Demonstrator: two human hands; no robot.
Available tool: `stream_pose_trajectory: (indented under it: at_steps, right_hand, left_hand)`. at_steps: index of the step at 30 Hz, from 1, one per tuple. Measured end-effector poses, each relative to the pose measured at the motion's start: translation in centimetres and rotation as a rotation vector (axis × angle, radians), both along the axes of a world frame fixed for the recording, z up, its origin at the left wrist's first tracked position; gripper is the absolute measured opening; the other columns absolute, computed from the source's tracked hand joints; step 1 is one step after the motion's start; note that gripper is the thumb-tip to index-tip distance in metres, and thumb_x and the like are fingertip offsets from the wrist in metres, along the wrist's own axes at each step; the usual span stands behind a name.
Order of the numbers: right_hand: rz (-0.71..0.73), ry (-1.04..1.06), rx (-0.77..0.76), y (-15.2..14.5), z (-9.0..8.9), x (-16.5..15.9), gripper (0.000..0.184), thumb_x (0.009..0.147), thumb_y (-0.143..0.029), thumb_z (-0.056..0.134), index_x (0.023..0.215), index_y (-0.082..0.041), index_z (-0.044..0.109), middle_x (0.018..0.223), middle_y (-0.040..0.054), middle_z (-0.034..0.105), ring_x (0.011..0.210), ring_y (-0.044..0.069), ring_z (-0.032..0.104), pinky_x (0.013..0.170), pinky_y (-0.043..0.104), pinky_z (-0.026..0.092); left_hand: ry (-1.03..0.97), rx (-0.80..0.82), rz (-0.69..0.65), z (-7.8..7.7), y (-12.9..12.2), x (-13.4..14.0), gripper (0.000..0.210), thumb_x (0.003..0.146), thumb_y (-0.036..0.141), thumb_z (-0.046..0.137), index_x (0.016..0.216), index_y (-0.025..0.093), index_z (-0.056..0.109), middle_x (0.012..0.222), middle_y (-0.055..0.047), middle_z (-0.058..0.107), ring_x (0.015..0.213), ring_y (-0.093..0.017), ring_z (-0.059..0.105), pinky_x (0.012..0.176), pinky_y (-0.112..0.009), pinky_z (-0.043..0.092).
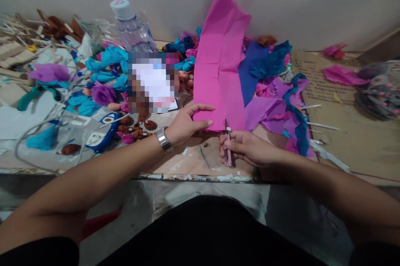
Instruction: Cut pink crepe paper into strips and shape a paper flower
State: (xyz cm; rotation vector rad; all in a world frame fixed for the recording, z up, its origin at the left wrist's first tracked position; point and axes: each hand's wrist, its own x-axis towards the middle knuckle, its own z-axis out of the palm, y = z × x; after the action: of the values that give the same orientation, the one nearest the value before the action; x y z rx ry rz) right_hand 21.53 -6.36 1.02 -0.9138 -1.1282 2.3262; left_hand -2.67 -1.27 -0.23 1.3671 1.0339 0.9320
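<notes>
A tall sheet of pink crepe paper (220, 55) rises from the table and leans toward the wall, creased across its middle. My left hand (187, 124), with a metal watch at the wrist, grips its lower left edge; the thumb and a finger show on top, the other fingers are hidden. In my right hand (239, 148) is a small pair of pink-handled scissors (227, 149), its dark blade pointing up at the paper's bottom edge. Blue crepe paper (250, 74) and purple crepe paper (265, 109) lie just right of the sheet.
A water bottle (134, 28) stands behind paper flowers (104, 93) on the left. A blue-and-white device (103, 132) with a cable, green-handled pliers (31, 98) and wooden sticks (18, 49) lie further left. Cardboard (343, 132) covers the right side, with a clear white-tipped stick (331, 155).
</notes>
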Motion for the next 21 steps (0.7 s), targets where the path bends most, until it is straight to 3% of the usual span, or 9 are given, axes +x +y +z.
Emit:
stream_pose_trajectory:
  at_steps: [14, 21]
  right_hand:
    - [0.013, 0.001, 0.022, 0.01, -0.01, 0.03, 0.035, 0.094, -0.046, 0.078, 0.098, -0.017, 0.060, 0.083, 0.0024, 0.073, 0.072, 0.014, 0.074, 0.062, 0.023, 0.057]
    - [-0.045, 0.032, -0.050, -0.29, 0.18, -0.17, 0.043, 0.090, -0.048, 0.082, 0.112, -0.016, 0.063, 0.090, 0.0035, 0.073, 0.077, 0.015, 0.075, 0.063, 0.022, 0.058]
  left_hand:
    - [-0.056, -0.048, 0.001, -0.08, 0.00, 0.05, 0.049, 0.076, 0.027, 0.088, 0.123, 0.020, 0.075, 0.123, -0.009, 0.073, 0.096, -0.016, 0.069, 0.081, -0.028, 0.058]
    - [-0.007, -0.021, -0.002, 0.18, -0.18, 0.03, 0.047, 0.078, 0.025, 0.086, 0.123, 0.021, 0.075, 0.125, -0.009, 0.072, 0.096, -0.016, 0.068, 0.079, -0.026, 0.058]
